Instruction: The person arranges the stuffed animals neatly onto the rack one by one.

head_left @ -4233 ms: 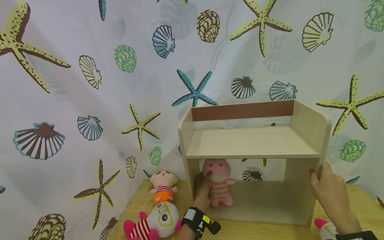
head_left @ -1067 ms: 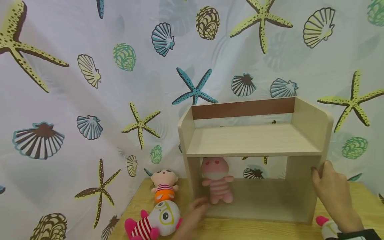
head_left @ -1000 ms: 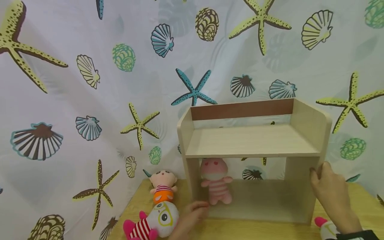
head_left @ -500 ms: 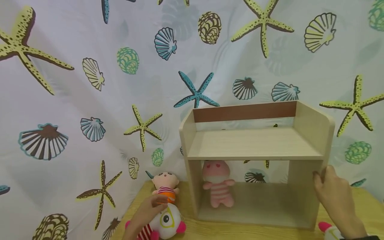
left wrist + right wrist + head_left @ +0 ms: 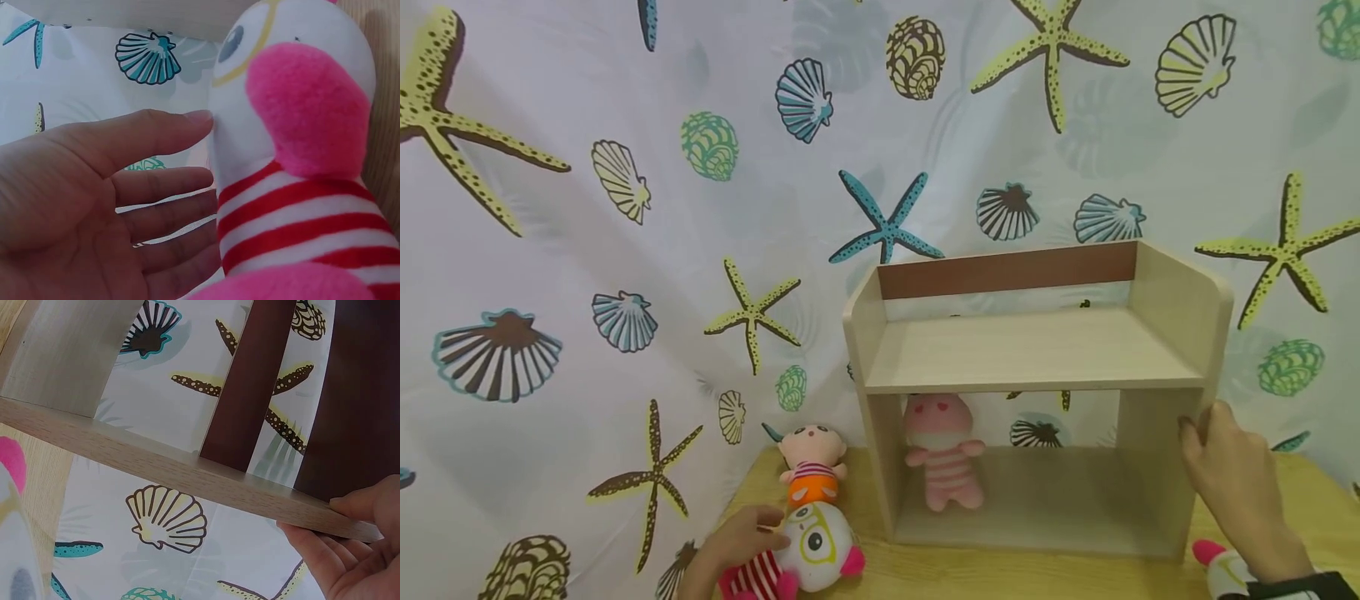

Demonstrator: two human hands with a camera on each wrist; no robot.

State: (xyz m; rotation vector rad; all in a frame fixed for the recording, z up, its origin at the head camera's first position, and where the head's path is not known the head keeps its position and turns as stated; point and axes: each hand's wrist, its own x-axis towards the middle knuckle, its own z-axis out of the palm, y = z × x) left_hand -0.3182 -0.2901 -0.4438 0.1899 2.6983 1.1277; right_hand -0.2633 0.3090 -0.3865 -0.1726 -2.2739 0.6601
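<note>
My left hand (image 5: 741,537) reaches around the white-headed plush doll (image 5: 811,546) with yellow glasses, pink ears and a red-striped body, which lies on the table. In the left wrist view the thumb and spread fingers (image 5: 162,178) are extended, fingertips right at the doll's side. My right hand (image 5: 1232,487) grips the front edge of the wooden shelf's right side panel (image 5: 187,472), thumb on one face and fingers on the other. Inside the lower compartment of the shelf (image 5: 1033,387), a pink striped plush doll (image 5: 947,467) stands against the left wall.
Behind the white-headed doll, a plush doll in orange shorts (image 5: 812,467) rests on the wooden table (image 5: 970,575). Another white and pink plush (image 5: 1221,571) lies right of the shelf, partly behind my right forearm. A curtain (image 5: 625,83) printed with shells and starfish hangs behind.
My left hand has let go of the pink doll in the shelf, withdrawn and moved left to the white-headed doll. The pink doll stays by the left wall. My right hand keeps its grip.
</note>
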